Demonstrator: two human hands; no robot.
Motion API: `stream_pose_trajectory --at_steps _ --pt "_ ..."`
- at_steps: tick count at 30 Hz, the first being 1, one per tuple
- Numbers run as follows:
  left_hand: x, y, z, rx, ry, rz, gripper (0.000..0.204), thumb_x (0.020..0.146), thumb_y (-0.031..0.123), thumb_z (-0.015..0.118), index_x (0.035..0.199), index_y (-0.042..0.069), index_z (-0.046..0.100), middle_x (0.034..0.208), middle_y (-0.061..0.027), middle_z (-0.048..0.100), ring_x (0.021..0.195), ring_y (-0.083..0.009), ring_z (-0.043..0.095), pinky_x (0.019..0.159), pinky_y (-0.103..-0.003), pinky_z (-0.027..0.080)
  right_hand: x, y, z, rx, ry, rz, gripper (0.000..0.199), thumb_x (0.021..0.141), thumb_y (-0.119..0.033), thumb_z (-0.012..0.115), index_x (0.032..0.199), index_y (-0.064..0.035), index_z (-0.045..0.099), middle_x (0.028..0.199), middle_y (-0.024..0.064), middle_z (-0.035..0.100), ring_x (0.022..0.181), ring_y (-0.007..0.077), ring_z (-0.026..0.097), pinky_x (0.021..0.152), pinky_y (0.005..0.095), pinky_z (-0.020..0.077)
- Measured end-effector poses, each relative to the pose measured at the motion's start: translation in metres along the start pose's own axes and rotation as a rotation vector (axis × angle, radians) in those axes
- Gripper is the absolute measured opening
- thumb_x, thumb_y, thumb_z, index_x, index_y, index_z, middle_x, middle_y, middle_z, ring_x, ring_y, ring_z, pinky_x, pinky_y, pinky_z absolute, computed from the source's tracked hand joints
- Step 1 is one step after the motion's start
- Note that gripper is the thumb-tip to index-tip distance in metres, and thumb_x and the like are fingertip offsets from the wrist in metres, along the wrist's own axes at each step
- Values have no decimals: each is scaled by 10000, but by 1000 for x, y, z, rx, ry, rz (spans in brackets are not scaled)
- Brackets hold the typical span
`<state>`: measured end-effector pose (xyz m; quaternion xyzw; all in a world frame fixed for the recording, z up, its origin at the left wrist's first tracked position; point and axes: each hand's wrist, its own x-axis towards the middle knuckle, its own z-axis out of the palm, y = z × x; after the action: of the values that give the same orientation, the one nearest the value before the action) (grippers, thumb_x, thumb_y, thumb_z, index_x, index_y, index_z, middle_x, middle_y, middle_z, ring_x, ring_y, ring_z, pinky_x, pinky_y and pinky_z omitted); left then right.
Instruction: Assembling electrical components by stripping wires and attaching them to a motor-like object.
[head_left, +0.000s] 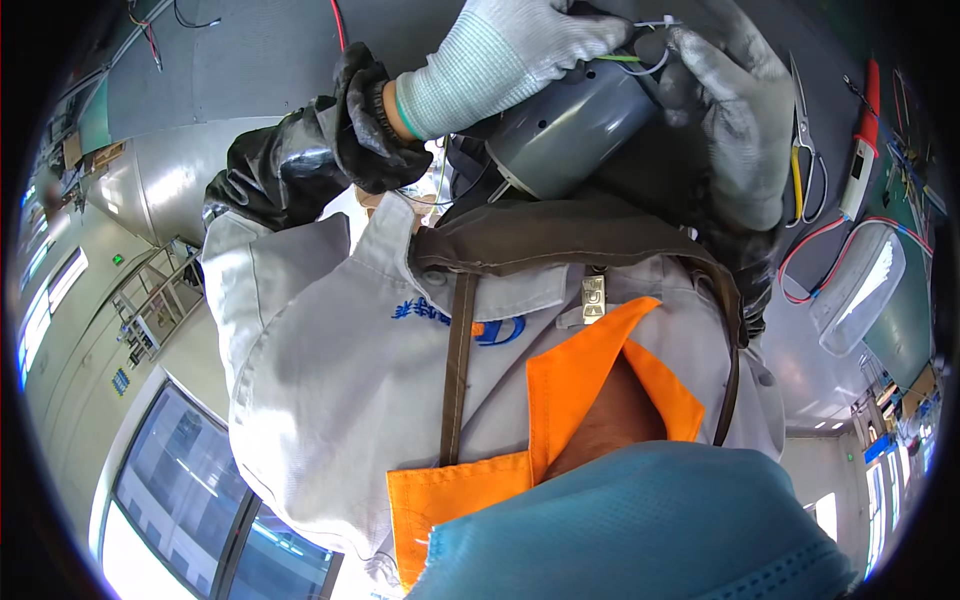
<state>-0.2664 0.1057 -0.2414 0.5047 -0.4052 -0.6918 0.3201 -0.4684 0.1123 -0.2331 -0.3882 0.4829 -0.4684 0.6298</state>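
A dark grey cylindrical motor housing (575, 130) lies tilted on the bench in front of my chest. Over its far end, my left hand (510, 60), in a pale knitted glove with dark fingertips, is closed around a green-yellow wire (618, 58). A thin white cable tie (657, 66) forms a loop by the wire, its small head between my two hands. My right hand (745, 125), gloved alike, pinches the tie between thumb and fingers at the housing's right. What lies under the left fingertips is partly hidden.
Right of my right hand lie scissors (800, 140) with a yellow part beside them, and a red-and-white handled tool (862, 150) with a red cable. A clear plastic tray (862, 290) is nearer on that side. Loose wires (150, 40) lie at the far left.
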Motion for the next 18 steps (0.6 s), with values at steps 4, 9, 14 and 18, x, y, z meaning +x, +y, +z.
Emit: stream_pose_trajectory --at_steps 4,9,14,18 --pt "17 -10 16 -48 -99 191 116 967 32 689 1044 -54 705 877 15 671 767 -13 580 639 -178 472 3 -19 -12 -86 -166 182 505 943 -76 659 1410 59 522 844 56 708 575 79 607 478 223 460" --pt "9 0 17 62 -33 154 93 964 26 673 1014 -42 714 842 23 662 731 -16 573 612 -181 462 -5 25 -22 185 -103 -15 523 938 -82 676 1413 65 513 831 71 712 567 98 612 483 237 476" --pt "7 11 21 379 50 176 98 951 52 671 977 -29 719 779 43 640 697 -8 557 582 -191 451 -7 37 -18 237 6 -231 586 936 -119 713 1447 60 487 814 86 704 577 122 623 489 246 486" --pt "3 23 21 419 -1 175 109 943 67 680 966 -31 721 776 26 653 705 -10 559 588 -199 461 -7 31 -17 208 -48 -154 591 931 -123 710 1442 72 488 803 68 691 586 103 599 512 231 462"
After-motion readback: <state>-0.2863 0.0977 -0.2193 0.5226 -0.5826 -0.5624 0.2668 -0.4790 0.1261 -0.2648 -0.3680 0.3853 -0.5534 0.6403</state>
